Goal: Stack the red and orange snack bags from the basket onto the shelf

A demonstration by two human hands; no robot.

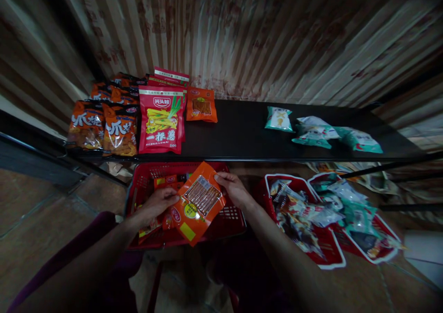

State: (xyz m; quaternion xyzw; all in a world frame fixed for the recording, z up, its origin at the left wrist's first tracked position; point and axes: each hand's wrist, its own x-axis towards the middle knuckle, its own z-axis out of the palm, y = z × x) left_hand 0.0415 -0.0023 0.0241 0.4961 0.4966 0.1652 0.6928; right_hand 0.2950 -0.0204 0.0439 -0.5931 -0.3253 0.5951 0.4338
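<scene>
Left hand [161, 205] at 9 o'clock, right hand [236, 189] at 2: both nearly closed, pinching orange packet [189, 210] | packet hanging over red basket [147, 171] | black shelf [238, 133] lying at 12

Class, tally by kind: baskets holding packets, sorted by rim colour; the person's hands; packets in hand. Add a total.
Red-rimmed basket: 1
White-rimmed baskets: 2
Hands: 2
Held orange packet: 1
Total: 6
</scene>
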